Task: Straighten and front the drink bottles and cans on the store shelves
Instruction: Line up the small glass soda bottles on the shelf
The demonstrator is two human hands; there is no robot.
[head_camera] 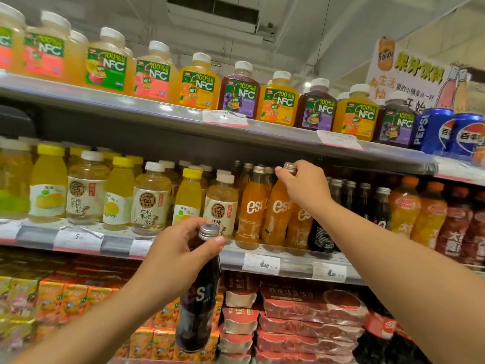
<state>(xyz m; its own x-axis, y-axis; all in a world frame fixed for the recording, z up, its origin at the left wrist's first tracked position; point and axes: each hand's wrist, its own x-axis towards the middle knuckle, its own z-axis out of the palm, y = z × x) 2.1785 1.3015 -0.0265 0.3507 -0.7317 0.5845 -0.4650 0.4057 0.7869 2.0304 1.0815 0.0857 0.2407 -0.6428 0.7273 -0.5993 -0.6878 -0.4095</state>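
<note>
Three shelves, grey metal edges with clear price strips; middle shelf (288,261) carrying the work. Top shelf: squat square-shouldered NFC juice bottles (199,85), white caps, plus blue Pepsi cans (433,130) at far right. Bottom: shrink-wrapped multipacks (309,311), soft film, blurred. Middle shelf left: clear tea bottles (151,198) and yellow-capped juice, thin plastic, likely light and a bit squashy. Middle shelf centre: orange est bottles (250,208), tall slim necks, silver screw caps, glossy, probably glass, so heavy for size, rigid, slippery, breakable if knocked together. Right hand (305,186) on one orange est bottle (279,208) in the front row, fingers curled round cap and neck, bottle leaning slightly left, touching its neighbour. Left hand (181,256) pinching a dark est bottle (199,298) at the neck just under the silver cap, hanging free in front of the lower shelves, off any shelf. Neck grip fine for twisting a label forward; for lifting, safer lower on the body, cap ridges being the only real friction. Dark bottle probably belongs beside the dark row (349,195) right of the orange ones.
</note>
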